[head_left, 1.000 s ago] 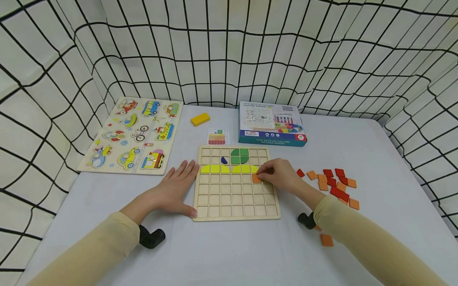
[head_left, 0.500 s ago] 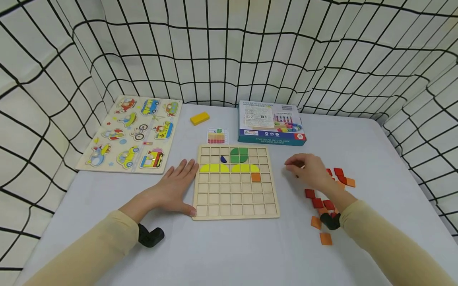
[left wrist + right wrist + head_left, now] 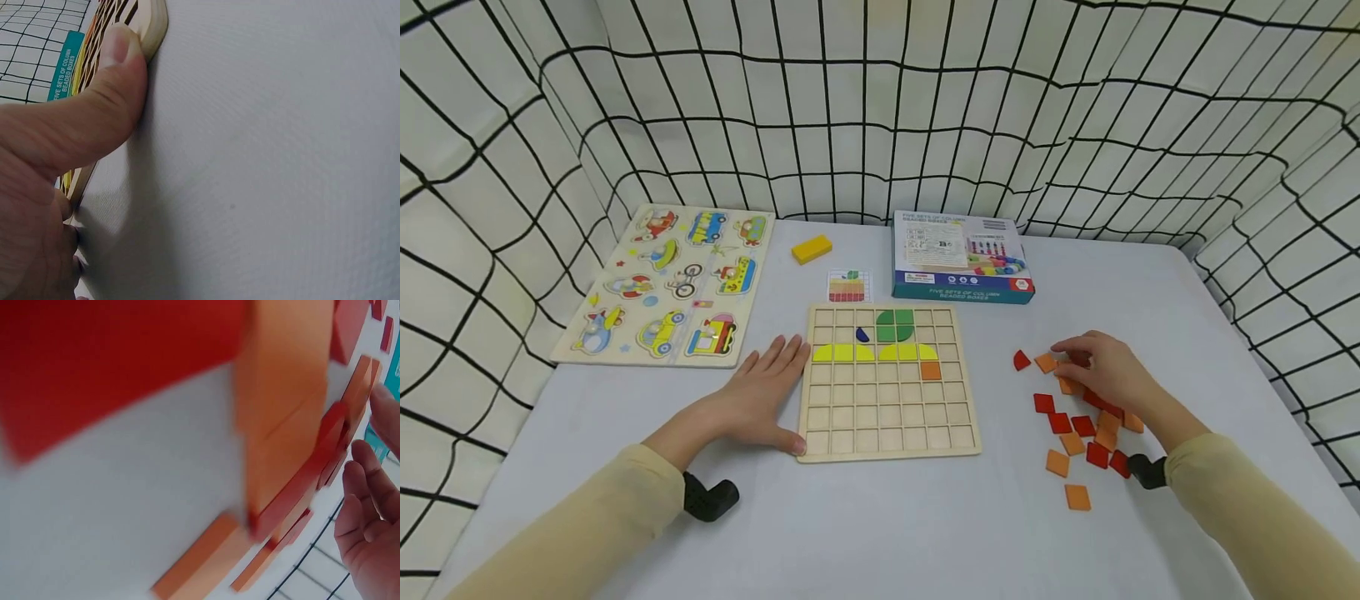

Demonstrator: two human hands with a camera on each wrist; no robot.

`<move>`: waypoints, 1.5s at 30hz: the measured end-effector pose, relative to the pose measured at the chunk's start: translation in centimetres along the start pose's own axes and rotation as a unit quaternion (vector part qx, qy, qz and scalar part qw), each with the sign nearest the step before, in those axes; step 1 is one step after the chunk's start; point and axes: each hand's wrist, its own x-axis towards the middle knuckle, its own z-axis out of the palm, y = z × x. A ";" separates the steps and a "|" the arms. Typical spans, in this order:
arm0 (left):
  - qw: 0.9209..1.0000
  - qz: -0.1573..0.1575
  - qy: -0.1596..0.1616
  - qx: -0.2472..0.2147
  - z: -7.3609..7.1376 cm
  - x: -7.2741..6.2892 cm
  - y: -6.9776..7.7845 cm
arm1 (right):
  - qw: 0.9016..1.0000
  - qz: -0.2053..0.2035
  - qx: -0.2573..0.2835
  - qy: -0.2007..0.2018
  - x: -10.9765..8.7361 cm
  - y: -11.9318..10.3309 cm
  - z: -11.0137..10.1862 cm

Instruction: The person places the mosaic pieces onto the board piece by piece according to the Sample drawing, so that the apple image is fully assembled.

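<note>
My left hand [image 3: 748, 404] lies spread beside the wooden grid board [image 3: 887, 446], its thumb [image 3: 115, 47] pressing on the near left corner. Set in the grid are green quarter-round pieces [image 3: 895, 326], yellow pieces [image 3: 844, 352], a small dark blue piece [image 3: 862, 334] and one orange square tile [image 3: 931, 371]. To the right, my right hand [image 3: 1108, 375] hovers low over loose red and orange tiles. Its thumb and fingers [image 3: 362, 456] are bent and apart, close to an orange tile [image 3: 359, 387]. Nothing shows between them.
Loose tiles such as a red one [image 3: 1043, 403] and an orange one [image 3: 1077, 497] scatter toward the front. Behind the board lie a pattern card [image 3: 849, 286], a yellow block [image 3: 812, 249] and a box [image 3: 962, 287]. A vehicle puzzle board [image 3: 673, 287] lies at back left.
My right hand has let go of the orange tile in the grid and moved right to the loose tiles. My left hand stays at the board's left edge.
</note>
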 end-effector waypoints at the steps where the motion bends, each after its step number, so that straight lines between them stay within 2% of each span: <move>1: 1.000 0.000 0.000 -0.001 0.0 0.0 0.0 | 1.000 -0.008 -0.006 -0.003 0.1 -0.2 0.1; 4: 1.000 -0.001 0.001 -0.004 0.1 -0.1 0.0 | 1.000 -0.019 -0.012 -0.012 0.5 -0.9 0.2; 8: 1.000 0.000 0.003 -0.006 0.1 -0.1 0.0 | 1.000 -0.014 -0.005 -0.008 0.6 -1.3 0.3; 20: 1.000 -0.001 0.001 0.001 0.2 0.0 -0.1 | 0.998 0.003 0.061 0.022 0.2 -1.9 0.4; 25: 1.000 -0.004 0.002 0.001 0.1 -0.1 -0.3 | 0.995 -0.001 0.098 0.031 0.8 -4.7 0.9; 34: 1.000 0.002 0.002 -0.010 0.2 -0.1 -0.1 | 0.987 -0.040 0.151 -0.038 2.1 -11.2 4.2; 39: 1.000 0.002 0.003 -0.006 0.2 -0.1 -0.1 | 0.984 -0.052 0.158 -0.056 2.1 -12.8 5.5; 45: 1.000 0.003 0.005 -0.006 0.1 -0.1 -0.1 | 0.985 -0.059 0.152 -0.052 2.0 -13.7 5.9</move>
